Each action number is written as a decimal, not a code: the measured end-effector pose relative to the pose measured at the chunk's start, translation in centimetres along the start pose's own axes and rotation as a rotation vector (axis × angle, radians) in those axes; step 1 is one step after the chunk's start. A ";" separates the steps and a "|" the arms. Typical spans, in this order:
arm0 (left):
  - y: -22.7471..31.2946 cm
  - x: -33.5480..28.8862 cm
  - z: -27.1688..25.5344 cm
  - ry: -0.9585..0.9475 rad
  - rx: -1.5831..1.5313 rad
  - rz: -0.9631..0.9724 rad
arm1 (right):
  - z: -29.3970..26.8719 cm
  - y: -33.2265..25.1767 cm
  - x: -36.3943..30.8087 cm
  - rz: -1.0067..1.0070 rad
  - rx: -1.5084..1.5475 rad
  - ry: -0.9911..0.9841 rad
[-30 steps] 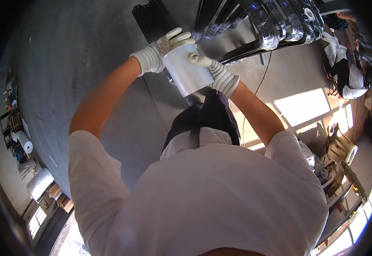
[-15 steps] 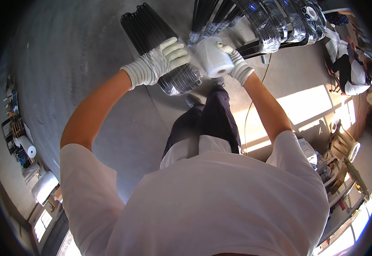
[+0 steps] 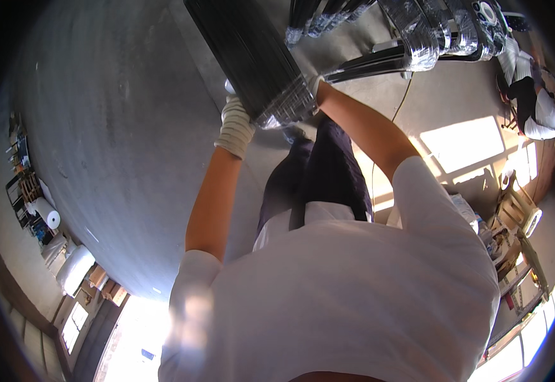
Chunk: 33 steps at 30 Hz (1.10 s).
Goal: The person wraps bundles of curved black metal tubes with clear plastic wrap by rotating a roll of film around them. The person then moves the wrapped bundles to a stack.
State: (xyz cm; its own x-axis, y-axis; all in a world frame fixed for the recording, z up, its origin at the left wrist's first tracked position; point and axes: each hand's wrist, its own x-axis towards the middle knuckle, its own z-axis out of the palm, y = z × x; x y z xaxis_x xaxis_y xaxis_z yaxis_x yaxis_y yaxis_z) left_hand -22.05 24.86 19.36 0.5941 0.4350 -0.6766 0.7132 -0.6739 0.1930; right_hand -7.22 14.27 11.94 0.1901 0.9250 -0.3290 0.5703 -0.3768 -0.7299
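Note:
A bundle of long black tubes or bars lies before me, its near end wrapped in clear stretch film. My left hand, in a pale ribbed glove, is at the bundle's left side near that end; its fingers are hidden. Just above this glove a small white piece shows at the bundle's edge, perhaps part of the film roll; I cannot be sure. At the right side, my gloved right hand reaches behind the wrapped end, and only a bit of it shows.
More film-wrapped black frames and bundled black legs lie at the far right. A thin cable crosses the floor. A person sits at the right edge. Cluttered shelving stands at lower right, white rolls at far left.
The white film roll in my right hand has gone out of clear sight behind the bundle. My left hand moved from the bundle's top to its left side. The bundle appears raised or nearer.

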 end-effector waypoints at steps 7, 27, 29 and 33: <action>3.3 -0.9 -2.5 0.081 -0.982 -0.025 | -2.6 -0.8 0.0 0.086 0.064 0.073; 11.8 -2.2 -1.9 0.507 -0.942 -0.138 | -8.8 -5.1 -12.9 0.196 0.990 0.517; 9.7 -1.3 -0.9 0.584 -1.083 -0.359 | -8.9 -6.8 -15.0 0.128 0.683 0.508; 6.8 -2.7 0.7 0.716 -1.232 -0.460 | -7.5 -5.8 -13.4 0.130 0.815 0.677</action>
State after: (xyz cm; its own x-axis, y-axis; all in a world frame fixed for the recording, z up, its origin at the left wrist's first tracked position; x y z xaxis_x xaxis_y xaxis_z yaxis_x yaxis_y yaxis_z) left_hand -19.04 18.66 21.96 0.0280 0.9020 -0.4308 0.5244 0.3537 0.7745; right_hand -7.05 4.45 25.06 0.7585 0.6153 -0.2144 -0.1450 -0.1615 -0.9762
